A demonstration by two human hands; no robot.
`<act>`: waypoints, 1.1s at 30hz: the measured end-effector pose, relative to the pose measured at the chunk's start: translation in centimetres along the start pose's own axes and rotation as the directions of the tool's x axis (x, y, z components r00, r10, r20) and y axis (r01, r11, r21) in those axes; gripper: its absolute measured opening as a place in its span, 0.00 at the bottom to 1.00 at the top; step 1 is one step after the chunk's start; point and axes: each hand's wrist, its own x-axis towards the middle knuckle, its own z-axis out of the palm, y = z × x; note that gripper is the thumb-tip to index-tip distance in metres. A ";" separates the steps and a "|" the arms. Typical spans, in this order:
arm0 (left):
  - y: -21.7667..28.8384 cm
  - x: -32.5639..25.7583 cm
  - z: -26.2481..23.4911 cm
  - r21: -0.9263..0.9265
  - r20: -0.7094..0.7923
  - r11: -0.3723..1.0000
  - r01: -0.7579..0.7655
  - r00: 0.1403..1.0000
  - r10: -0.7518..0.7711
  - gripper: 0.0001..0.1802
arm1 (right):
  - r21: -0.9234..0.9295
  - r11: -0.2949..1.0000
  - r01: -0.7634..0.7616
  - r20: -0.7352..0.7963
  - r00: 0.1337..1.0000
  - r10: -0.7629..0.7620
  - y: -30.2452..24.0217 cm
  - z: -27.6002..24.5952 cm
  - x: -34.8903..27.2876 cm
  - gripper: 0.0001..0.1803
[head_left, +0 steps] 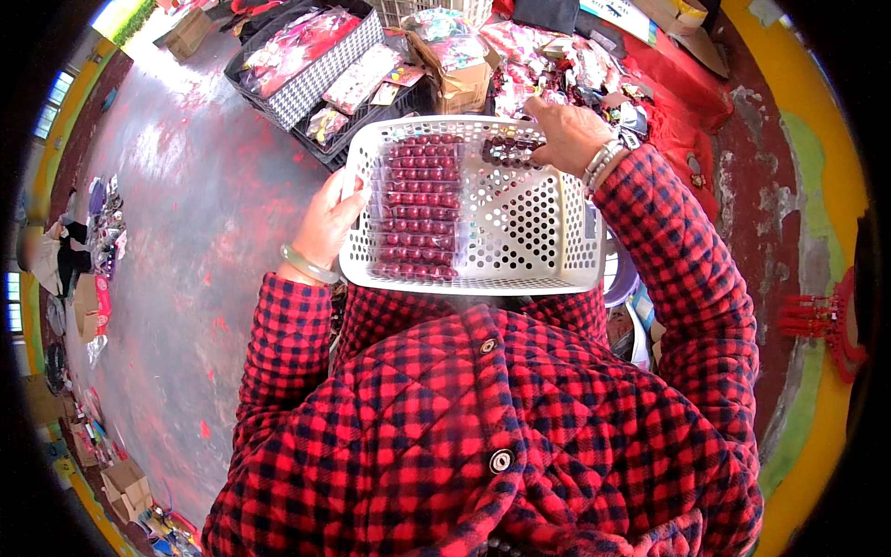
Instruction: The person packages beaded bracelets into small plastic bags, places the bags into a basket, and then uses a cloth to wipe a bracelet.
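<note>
A white perforated plastic basket (583,278) is held in front of my body. My left hand (327,223) has its fingers wrapped round the left rim. Down the basket's left half lie several rows of dark red round beads (418,213) in clear plastic packing. At the far edge, right of these rows, my right hand (571,137) holds the end of a pack of darker, nearly black beads (509,151) between thumb and fingers. The fingertips are partly hidden behind the hand. Below the dark pack, the basket's bare floor of round holes shows.
Beyond the basket stand a black-and-white patterned bin (320,79) of packaged goods and an open cardboard box (461,79). Small packaged items are heaped on red cloth (682,102) at the far right. Boxes (127,487) and loose goods line the left wall.
</note>
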 end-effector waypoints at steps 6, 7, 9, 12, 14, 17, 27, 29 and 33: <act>-0.2 0.1 0.9 -0.184 -0.010 0.983 0.027 1.000 -0.029 0.18 | 0.081 0.992 -0.099 0.135 0.987 0.087 -0.5 0.3 0.6 0.18; -0.1 0.0 1.0 -0.229 -0.013 0.973 0.036 0.999 -0.040 0.19 | 0.072 0.991 -0.109 0.144 0.985 0.098 -0.6 0.4 0.7 0.18; 0.1 -0.2 0.8 -0.291 -0.018 0.945 0.150 0.987 -0.162 0.21 | 0.055 0.990 -0.130 0.162 0.979 0.120 -0.7 0.6 0.9 0.19; 0.6 -0.6 1.1 -0.421 0.042 0.867 0.267 0.960 -0.276 0.24 | 0.050 0.994 -0.102 0.196 0.976 0.090 -1.0 0.3 0.7 0.26; 1.3 -1.1 0.8 -0.464 0.120 0.830 0.309 0.950 -0.287 0.25 | 0.189 0.979 -0.073 0.123 0.991 0.051 -0.8 0.3 0.1 0.30; 2.1 -2.0 -0.1 -0.427 0.168 0.830 0.359 0.933 -0.318 0.29 | 0.471 0.880 -0.057 -0.062 0.993 0.097 0.9 1.1 -1.2 0.43; 1.0 -2.7 -1.7 -0.407 0.081 0.890 0.205 0.979 -0.188 0.25 | 0.919 -0.327 -0.221 0.318 0.905 0.283 -3.5 5.2 -11.3 0.25; 0.4 -2.4 -1.8 -0.466 0.139 0.850 0.246 0.969 -0.204 0.24 | 0.904 -0.371 -0.212 0.335 0.891 0.305 -5.8 4.8 -10.8 0.22; 1.3 -3.5 -3.3 -0.410 0.008 0.879 0.242 0.965 -0.262 0.22 | 0.880 -0.431 -0.198 0.347 0.888 0.301 -7.5 3.5 -9.9 0.22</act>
